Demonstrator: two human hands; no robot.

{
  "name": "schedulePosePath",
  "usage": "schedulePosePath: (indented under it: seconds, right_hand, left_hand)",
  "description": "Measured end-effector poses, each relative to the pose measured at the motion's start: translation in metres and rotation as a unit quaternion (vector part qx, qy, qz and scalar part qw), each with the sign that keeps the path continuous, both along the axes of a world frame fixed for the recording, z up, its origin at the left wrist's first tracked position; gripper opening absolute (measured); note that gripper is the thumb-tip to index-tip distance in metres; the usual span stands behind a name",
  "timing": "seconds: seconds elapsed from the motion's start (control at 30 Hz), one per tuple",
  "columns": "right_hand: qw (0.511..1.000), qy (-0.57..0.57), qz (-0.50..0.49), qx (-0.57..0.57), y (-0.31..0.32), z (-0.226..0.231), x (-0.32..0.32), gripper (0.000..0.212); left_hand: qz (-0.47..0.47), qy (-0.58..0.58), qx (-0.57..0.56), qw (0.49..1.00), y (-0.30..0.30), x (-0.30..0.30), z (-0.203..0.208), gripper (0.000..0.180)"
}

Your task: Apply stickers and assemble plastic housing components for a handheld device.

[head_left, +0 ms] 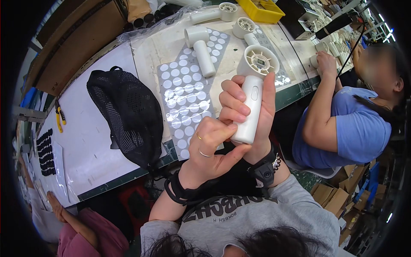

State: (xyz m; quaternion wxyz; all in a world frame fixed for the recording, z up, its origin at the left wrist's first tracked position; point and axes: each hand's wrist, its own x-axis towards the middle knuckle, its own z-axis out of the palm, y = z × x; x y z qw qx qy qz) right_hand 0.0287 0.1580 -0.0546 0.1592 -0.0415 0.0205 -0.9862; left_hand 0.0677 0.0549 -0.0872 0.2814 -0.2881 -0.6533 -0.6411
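Observation:
A white handheld fan [252, 112] is held up over the front of the table, its round ringed head upward and a small oval button on its handle. My right hand [265, 109] wraps its fingers round the handle from behind, the thumb lying along the right side. At the handle's lower end, my left hand [209, 145] pinches with index finger and thumb. Beyond my hands lie grey sheets of round white stickers [185, 92]. Another white fan body [204, 58] rests on the sheets, and more fan bodies [245, 29] lie farther back.
A black mesh bag [128, 115] lies on the table to the left, with yellow-handled pliers [60, 115] and rows of small black parts [46, 154] beyond. A yellow bin [263, 12] stands at the back. Co-workers sit at right [342, 124] and lower left [92, 233].

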Motion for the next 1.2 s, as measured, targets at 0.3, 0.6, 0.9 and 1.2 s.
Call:
schedulePosePath:
  seconds: [0.3, 0.6, 0.9, 1.2]
  right_hand:
    - [0.98, -0.089, 0.088, -0.156, 0.006, 0.002, -0.002, 0.046]
    - [0.952, -0.163, 0.101, -0.237, 0.002, 0.003, 0.003, 0.041]
    - [0.972, -0.144, 0.089, -0.163, -0.003, -0.003, 0.005, 0.042]
    - [0.98, -0.168, 0.072, -0.08, -0.007, -0.009, 0.011, 0.041]
  left_hand:
    - [-0.041, -0.049, 0.072, 0.995, -0.004, 0.007, -0.004, 0.021]
    - [0.035, -0.044, 0.057, 0.997, -0.005, 0.012, 0.006, 0.03]
    - [0.132, -0.041, -0.13, 0.982, -0.007, 0.01, 0.018, 0.028]
    - [0.043, -0.105, -0.068, 0.991, -0.001, 0.002, 0.03, 0.01]
